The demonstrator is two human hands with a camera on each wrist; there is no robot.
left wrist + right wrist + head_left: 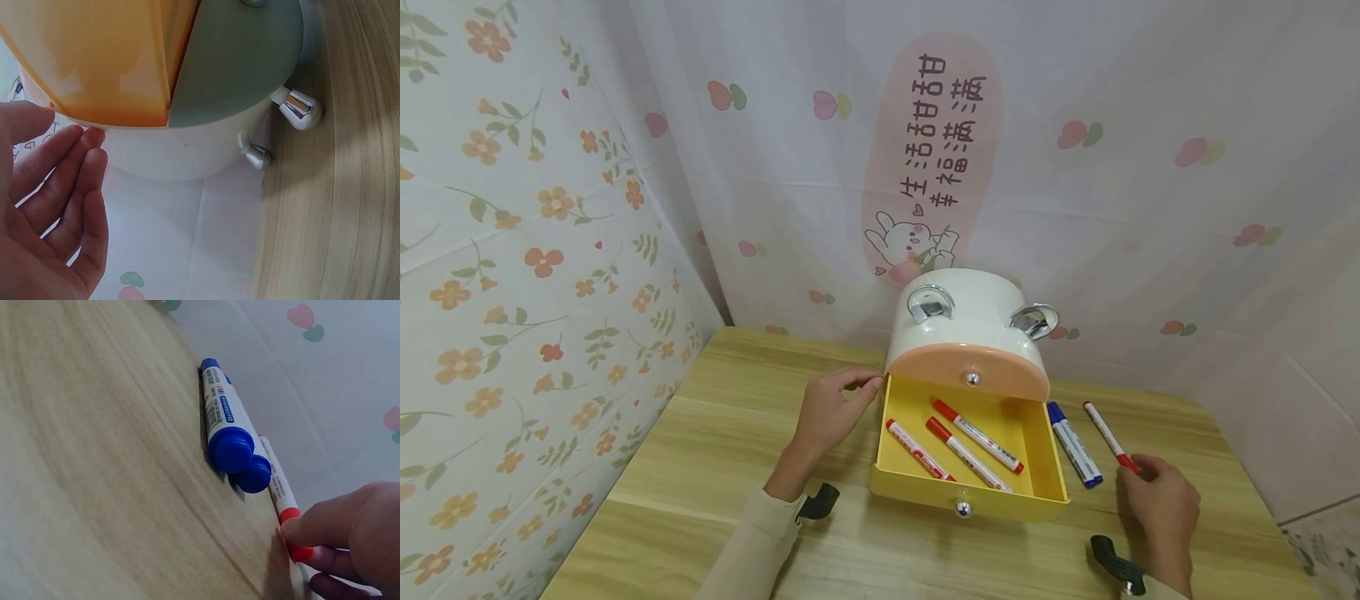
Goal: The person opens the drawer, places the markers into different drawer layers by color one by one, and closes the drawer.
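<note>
A white storage box (958, 304) with silver ears has its lower yellow drawer (970, 497) pulled out. Inside lie three red-capped markers, among them a marker with red lettering (917, 450). My left hand (838, 408) is at the box's left side, fingertips right at the edge beside the drawer; in the left wrist view its fingers (56, 181) are loosely bent and hold nothing. On the table to the right, my right hand (1161, 500) pinches the red cap of a red marker (1105, 433) between thumb and fingers. Two blue markers (1075, 446) lie between it and the drawer.
The box stands on a wooden table (700, 467) against a printed white cloth (1112, 208). Above the open drawer is a closed orange drawer front (925, 367) with a silver knob. Another floral cloth (535, 292) hangs on the left.
</note>
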